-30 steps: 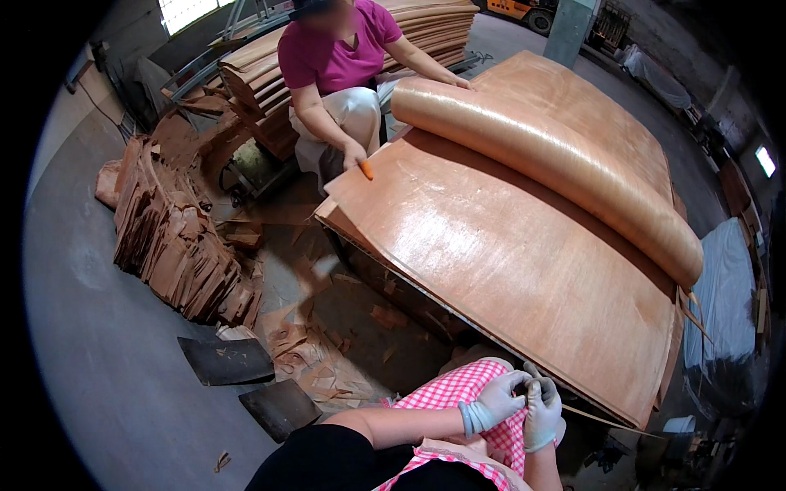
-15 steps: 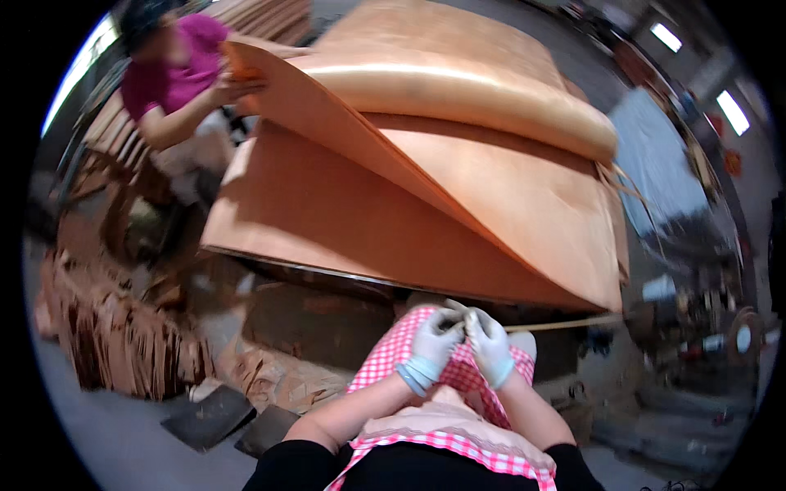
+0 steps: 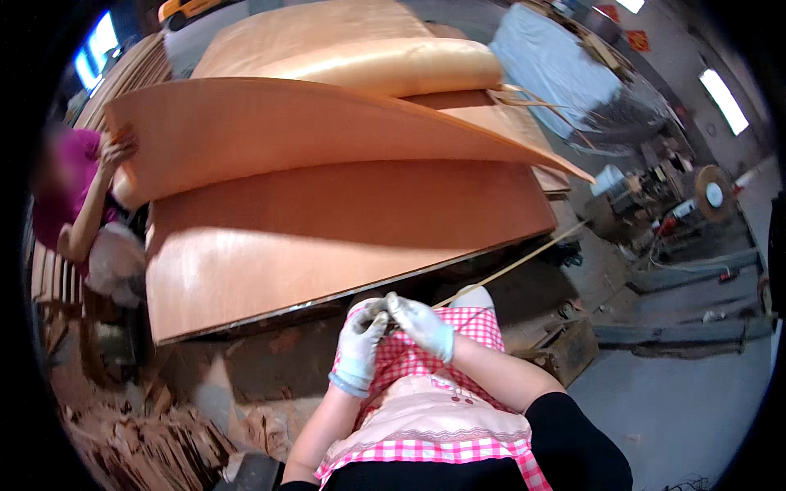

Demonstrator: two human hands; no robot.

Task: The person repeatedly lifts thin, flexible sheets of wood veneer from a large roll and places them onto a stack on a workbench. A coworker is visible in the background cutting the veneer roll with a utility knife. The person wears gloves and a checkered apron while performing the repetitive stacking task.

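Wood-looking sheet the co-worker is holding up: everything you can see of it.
The raised sheet is large, thin and reddish-tan, smooth-looking, like wood veneer; whether it is one layer or several is unclear. It is bowed, its left end gripped by the co-worker's hand, its right end narrowing to a point. It stands above a flat lower sheet that is partly in shadow, and in front of a pale roll; contact with the roll can't be told.

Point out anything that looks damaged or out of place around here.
Two things. Thin loose strips stick out past the right end of the veneer roll, untidy beside its smooth surface. At the picture's lower left, veneer scraps lie in a jumbled heap, their edges jagged and broken-looking.
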